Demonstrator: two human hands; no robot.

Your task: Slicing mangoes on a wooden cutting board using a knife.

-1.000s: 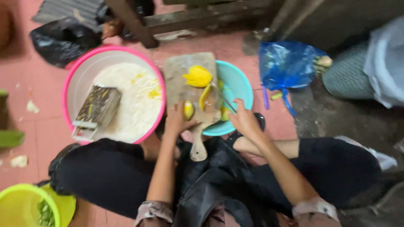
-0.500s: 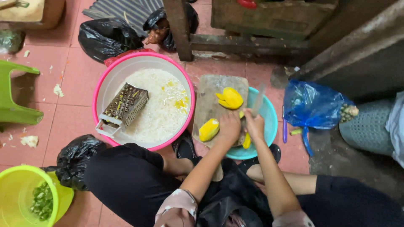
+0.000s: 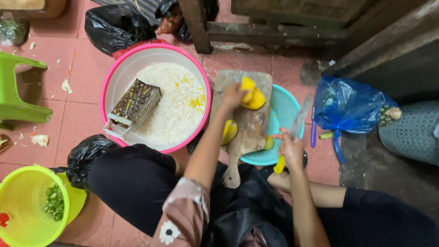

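The left hand [image 3: 234, 95] clamps a yellow fruit piece [image 3: 252, 95] on the wooden cutting board [image 3: 242, 128]; it looks soft and slippery, best pinned from above. Beside it, the right hand [image 3: 290, 148] grips a yellow-handled knife [image 3: 292, 137]

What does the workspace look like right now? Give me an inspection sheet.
Surface: red tiled floor, white scraps scattered.
Job's things: wooden cutting board over teal basin; yellow fruit; another piece.
Clutter: pink basin of white shreds, box grater; green bucket; black bags; blue bag.
Grippers: left hand on fruit; right hand grips yellow-handled knife.
Cables: nothing seen.
Surroundings: green stool, wooden furniture leg.
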